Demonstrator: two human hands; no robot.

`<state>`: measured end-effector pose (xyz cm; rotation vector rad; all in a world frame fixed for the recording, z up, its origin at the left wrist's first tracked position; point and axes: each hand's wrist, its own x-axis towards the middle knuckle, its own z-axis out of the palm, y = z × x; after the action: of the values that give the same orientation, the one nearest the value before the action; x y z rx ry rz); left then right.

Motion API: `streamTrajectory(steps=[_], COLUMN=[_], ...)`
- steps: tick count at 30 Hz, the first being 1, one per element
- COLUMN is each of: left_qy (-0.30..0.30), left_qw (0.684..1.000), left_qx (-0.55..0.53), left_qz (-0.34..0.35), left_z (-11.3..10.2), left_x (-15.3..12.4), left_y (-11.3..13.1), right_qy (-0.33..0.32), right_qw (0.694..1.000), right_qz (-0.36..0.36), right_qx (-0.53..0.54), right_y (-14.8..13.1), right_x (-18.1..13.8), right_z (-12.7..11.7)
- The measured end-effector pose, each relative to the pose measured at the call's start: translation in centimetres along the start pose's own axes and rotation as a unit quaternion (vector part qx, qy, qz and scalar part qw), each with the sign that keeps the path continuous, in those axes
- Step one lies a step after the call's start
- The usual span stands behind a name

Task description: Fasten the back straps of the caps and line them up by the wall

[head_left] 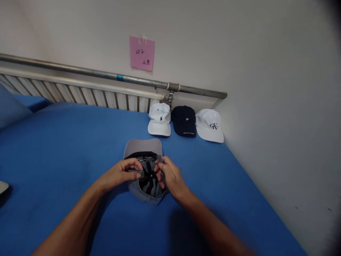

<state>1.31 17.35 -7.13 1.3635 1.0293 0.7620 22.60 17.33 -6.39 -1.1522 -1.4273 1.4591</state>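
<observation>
A grey cap (144,145) lies upside down on the blue bed sheet (66,149), brim pointing away from me, its dark inner bands showing. My left hand (121,175) pinches the back strap of the cap from the left. From the right, my right hand (170,177) grips the same strap, fingers curled. The two hands almost meet over the cap's rear opening.
Three caps sit in a row by the wall: a white cap (160,119), a dark navy cap (184,121), and a white cap with black letters (210,125). A metal rail (106,75) and a pink note (142,53) are behind. A pillow (12,110) lies at far left.
</observation>
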Motion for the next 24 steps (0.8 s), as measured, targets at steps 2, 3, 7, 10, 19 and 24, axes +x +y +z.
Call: streamTrajectory(steps=[2,3,7,10,19,24], left_qy=[0.012,0.014,0.012,0.013,0.013,-0.007], left_qw=[1.0,1.0,0.999,0.997,0.992,0.991], left_qx=[-0.01,-0.016,-0.046,-0.078,-0.128,-0.134], left_qz=[0.0,-0.002,-0.012,-0.012,-0.003,-0.01], left_z=[0.1,0.1,0.2,0.2,0.3,0.7], left_x=[0.2,0.2,0.5,0.6,0.5,0.6], left_y=[0.0,0.0,-0.5,-0.9,-0.9,-0.9], right_qy=[-0.005,-0.008,-0.019,-0.038,-0.107,-0.145], right_qw=[0.999,0.999,0.999,0.997,0.964,0.947], right_qz=[0.005,0.01,0.029,0.06,0.151,0.169], right_qx=[-0.032,-0.038,-0.009,0.035,0.189,0.232], right_y=[1.1,1.5,2.6,2.5,2.3,2.6], right_x=[0.0,-0.1,-0.2,-0.2,0.1,0.4], right_z=[0.1,0.1,0.0,0.3,0.1,-0.2])
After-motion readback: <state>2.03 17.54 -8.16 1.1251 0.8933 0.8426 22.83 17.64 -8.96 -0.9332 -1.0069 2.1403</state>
